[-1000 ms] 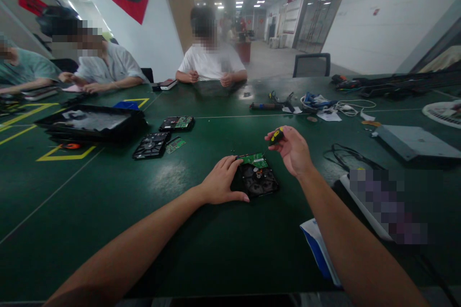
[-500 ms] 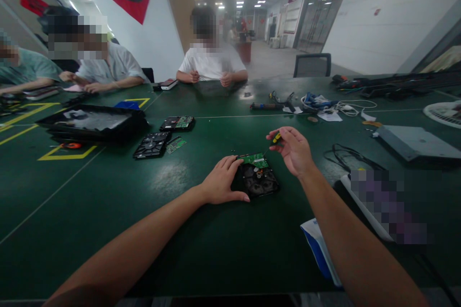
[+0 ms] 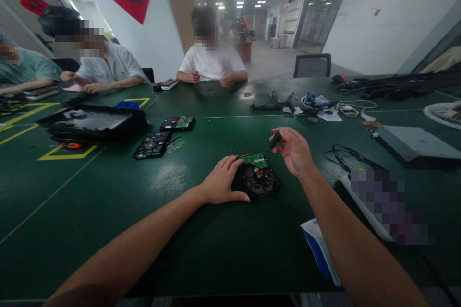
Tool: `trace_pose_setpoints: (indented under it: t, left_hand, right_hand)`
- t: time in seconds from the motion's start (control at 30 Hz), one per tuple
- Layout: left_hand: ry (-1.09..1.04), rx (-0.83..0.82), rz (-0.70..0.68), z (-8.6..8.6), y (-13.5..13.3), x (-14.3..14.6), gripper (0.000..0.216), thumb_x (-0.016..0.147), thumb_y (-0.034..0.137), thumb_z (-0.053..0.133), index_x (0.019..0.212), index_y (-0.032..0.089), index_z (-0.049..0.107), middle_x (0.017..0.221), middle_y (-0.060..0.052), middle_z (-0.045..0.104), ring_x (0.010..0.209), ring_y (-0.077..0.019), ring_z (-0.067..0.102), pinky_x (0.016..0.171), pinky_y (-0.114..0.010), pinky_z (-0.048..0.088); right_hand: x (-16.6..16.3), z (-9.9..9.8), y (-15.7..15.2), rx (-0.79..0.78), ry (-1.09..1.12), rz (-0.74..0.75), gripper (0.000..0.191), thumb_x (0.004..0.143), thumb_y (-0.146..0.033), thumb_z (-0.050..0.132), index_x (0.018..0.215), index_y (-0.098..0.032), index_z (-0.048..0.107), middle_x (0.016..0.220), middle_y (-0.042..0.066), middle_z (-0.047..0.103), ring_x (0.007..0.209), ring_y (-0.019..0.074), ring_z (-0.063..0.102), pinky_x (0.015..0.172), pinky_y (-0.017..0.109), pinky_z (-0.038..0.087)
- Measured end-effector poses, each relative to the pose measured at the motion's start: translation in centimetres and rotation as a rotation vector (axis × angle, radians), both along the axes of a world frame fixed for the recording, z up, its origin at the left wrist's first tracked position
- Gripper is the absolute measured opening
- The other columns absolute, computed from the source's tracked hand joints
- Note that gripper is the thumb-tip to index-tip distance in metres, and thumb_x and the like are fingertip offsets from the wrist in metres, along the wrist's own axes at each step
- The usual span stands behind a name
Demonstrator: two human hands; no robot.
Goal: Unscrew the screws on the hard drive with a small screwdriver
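Note:
A hard drive lies flat on the green table, its green circuit board facing up at the far end. My left hand braces the drive's left side, fingers over the far corner and thumb by the near edge. My right hand pinches a small screwdriver by its dark handle. The thin shaft slants down to the board's far right corner; whether the tip sits in a screw is too small to tell. A few tiny screws lie just beyond the drive.
Two more drives, one black and one with its board showing, lie left beside a loose circuit board. Black trays stand farther left. On the right are a grey box, cables and a blue-white packet. People sit across the table.
The screwdriver handle has turned in my right fingers, its yellow marking no longer showing. My right hand has shifted very slightly; my left hand and the drive stay put.

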State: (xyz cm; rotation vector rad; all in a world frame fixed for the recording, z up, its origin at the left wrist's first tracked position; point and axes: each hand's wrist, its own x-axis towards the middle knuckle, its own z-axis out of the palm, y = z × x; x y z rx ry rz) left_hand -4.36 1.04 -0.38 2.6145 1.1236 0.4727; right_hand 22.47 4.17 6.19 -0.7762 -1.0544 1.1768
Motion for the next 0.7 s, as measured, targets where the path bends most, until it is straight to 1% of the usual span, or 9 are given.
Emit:
trace_pose_setpoints:
  t: [0.1,0.23,0.27,0.37,0.47,0.57,0.7]
  left_hand:
    - [0.009,0.003,0.000,-0.01,0.04,-0.02,0.127,0.071,0.095,0.066,0.162,0.014,0.032,0.165,-0.025,0.036,0.155,-0.0448,0.030,0.128,-0.061,0.029]
    - [-0.003,-0.003,-0.004,-0.12,0.11,-0.10,0.126,0.071,0.094,0.067,0.163,0.015,0.031,0.166,-0.024,0.036,0.155,-0.0454,0.031,0.127,-0.063,0.029]
    - [-0.010,-0.006,-0.005,-0.14,0.12,-0.11,0.126,0.071,0.094,0.068,0.163,0.016,0.031,0.166,-0.024,0.036,0.155,-0.0457,0.031,0.126,-0.064,0.029]
    - [-0.033,-0.014,-0.007,-0.11,0.09,-0.09,0.124,0.071,0.093,0.070,0.163,0.020,0.031,0.166,-0.023,0.036,0.155,-0.0465,0.031,0.125,-0.066,0.029]
    - [-0.034,-0.016,-0.004,-0.01,0.02,-0.03,0.124,0.070,0.093,0.070,0.163,0.020,0.031,0.166,-0.022,0.036,0.155,-0.0468,0.030,0.126,-0.066,0.029]
    - [-0.026,-0.013,-0.002,0.04,-0.03,0.01,0.126,0.070,0.094,0.069,0.163,0.018,0.031,0.166,-0.023,0.036,0.155,-0.0464,0.031,0.126,-0.065,0.029]
    - [-0.023,-0.007,-0.006,-0.06,0.00,-0.01,0.125,0.071,0.094,0.068,0.163,0.018,0.030,0.166,-0.023,0.036,0.155,-0.0458,0.031,0.127,-0.064,0.028]
  right_hand:
    - [-0.03,-0.04,0.00,-0.002,-0.004,-0.008,0.020,0.084,-0.042,0.080,0.092,-0.023,0.076,0.087,0.002,0.073,0.077,0.0148,0.067,0.053,0.022,0.053]
    - [-0.08,-0.06,-0.13,-0.006,0.019,0.016,0.021,0.084,-0.041,0.081,0.090,-0.024,0.068,0.099,0.003,0.076,0.094,0.0195,0.074,0.056,0.023,0.056]
    - [-0.10,-0.07,-0.16,-0.011,0.017,0.024,0.023,0.085,-0.042,0.080,0.091,-0.025,0.067,0.100,0.003,0.077,0.095,0.0202,0.075,0.057,0.024,0.057]
    - [-0.14,-0.16,-0.13,-0.021,0.012,0.040,0.028,0.087,-0.048,0.078,0.094,-0.026,0.064,0.094,0.002,0.077,0.091,0.0199,0.076,0.061,0.026,0.060]
    - [-0.08,-0.22,0.00,-0.037,0.053,0.058,0.032,0.089,-0.056,0.074,0.095,-0.026,0.064,0.091,0.002,0.077,0.089,0.0198,0.076,0.062,0.027,0.061]
    - [0.03,-0.09,0.01,-0.031,0.073,0.055,0.028,0.089,-0.052,0.075,0.097,-0.026,0.067,0.089,0.002,0.076,0.088,0.0192,0.074,0.057,0.025,0.058]
    - [0.09,0.19,-0.16,-0.010,0.023,0.041,0.025,0.089,-0.045,0.076,0.103,-0.025,0.075,0.087,0.002,0.075,0.080,0.0158,0.070,0.053,0.021,0.052]
